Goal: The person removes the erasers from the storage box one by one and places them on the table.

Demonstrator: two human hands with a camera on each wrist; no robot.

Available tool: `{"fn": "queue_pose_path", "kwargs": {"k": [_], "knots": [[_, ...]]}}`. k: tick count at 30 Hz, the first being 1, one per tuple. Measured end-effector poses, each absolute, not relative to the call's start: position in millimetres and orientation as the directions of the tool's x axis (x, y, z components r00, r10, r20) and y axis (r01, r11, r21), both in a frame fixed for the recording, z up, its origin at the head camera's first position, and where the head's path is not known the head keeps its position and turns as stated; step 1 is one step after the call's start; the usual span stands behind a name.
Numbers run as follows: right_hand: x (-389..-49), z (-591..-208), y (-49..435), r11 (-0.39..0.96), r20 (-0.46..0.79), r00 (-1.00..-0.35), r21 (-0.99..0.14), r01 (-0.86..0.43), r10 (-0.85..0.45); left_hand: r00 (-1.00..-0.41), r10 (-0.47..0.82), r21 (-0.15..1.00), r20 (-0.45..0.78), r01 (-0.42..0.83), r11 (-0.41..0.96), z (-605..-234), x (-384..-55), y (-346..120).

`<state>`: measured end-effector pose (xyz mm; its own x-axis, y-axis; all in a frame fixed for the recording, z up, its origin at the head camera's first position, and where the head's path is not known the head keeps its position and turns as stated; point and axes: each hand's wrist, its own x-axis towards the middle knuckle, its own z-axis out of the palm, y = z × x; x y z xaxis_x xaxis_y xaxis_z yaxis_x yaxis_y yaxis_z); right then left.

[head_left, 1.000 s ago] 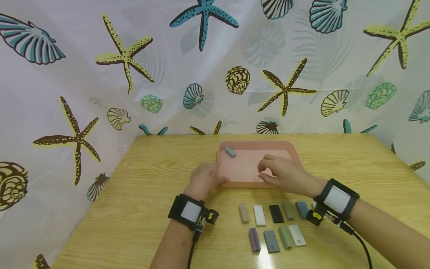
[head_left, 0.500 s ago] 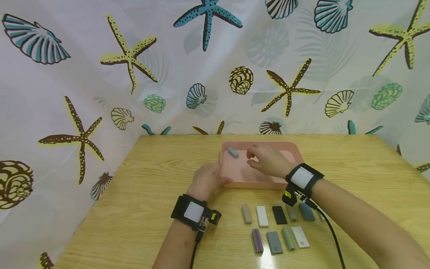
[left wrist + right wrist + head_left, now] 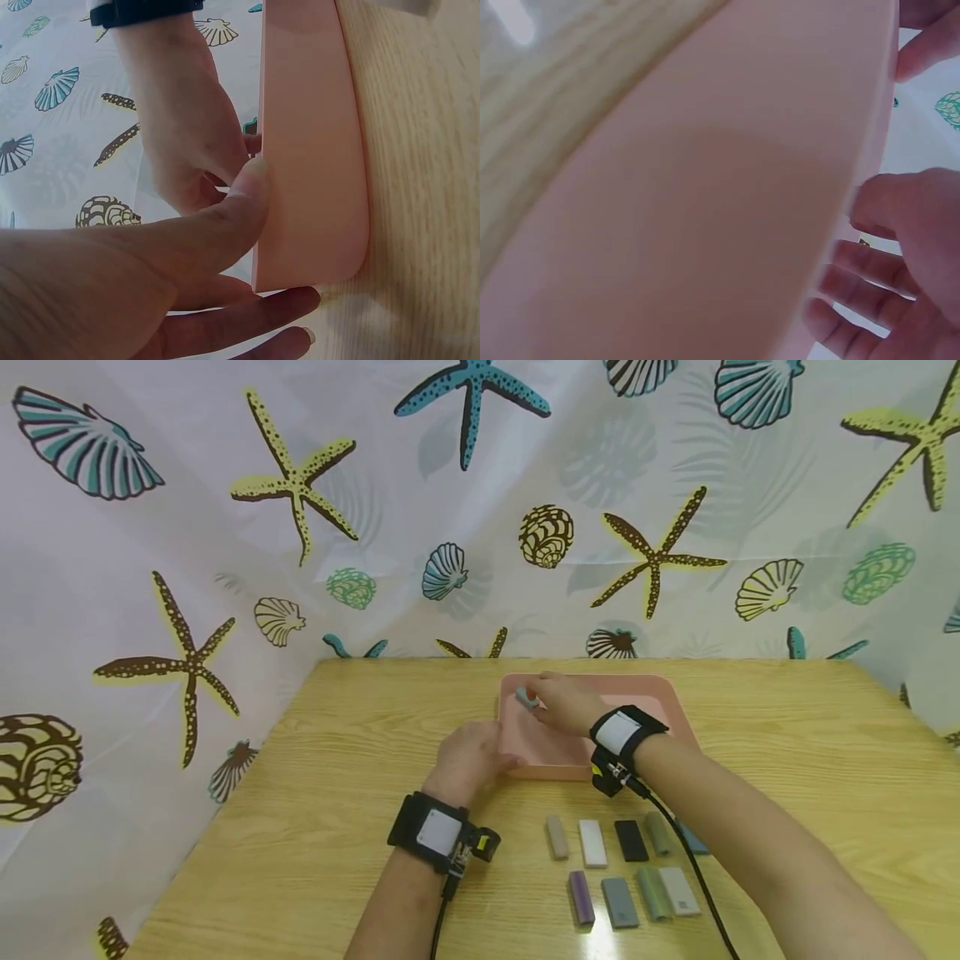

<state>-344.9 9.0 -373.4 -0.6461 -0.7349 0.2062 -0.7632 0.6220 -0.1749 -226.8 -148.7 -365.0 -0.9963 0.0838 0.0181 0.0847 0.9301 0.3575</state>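
A shallow pink tray stands toward the back of the wooden table. My left hand holds its near left corner, the thumb lying along the front wall and the other fingers round the side in the left wrist view. Inside the tray, near the far left corner, lies a small grey-blue block. My right hand reaches over the tray, with thumb and index finger curled at the right end of this block. The tray wall hides the block in the right wrist view.
Small blocks stand in two rows before the tray, among them a tan block, a black block, a purple block and a grey block. My right forearm passes over the right end of the rows. A patterned cloth hangs behind.
My right hand has moved left across the tray to the grey-blue block, its thumb and index finger closing in on it. My left hand stays on the tray corner.
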Motion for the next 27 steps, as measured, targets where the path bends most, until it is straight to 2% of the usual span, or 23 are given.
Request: {"fn": "queue_pose_path", "kwargs": {"k": [7,15,27], "knots": [[-365,-387,2,0.629,0.167,-0.644,-0.136,-0.765,-0.747,-0.996,0.089,0.341,0.01,0.087,0.936,-363,-227,-148],[-362,-387,-6,0.583,0.229,-0.595,-0.127,-0.803,-0.77,-0.997,0.071,0.35,0.01,0.07,0.934,-363,-228,-149],[-362,-391,-8,0.591,0.196,-0.605,-0.13,-0.796,-0.772,-0.997,0.074,0.333,0.027,0.079,0.939,-365,-225,-151]]}}
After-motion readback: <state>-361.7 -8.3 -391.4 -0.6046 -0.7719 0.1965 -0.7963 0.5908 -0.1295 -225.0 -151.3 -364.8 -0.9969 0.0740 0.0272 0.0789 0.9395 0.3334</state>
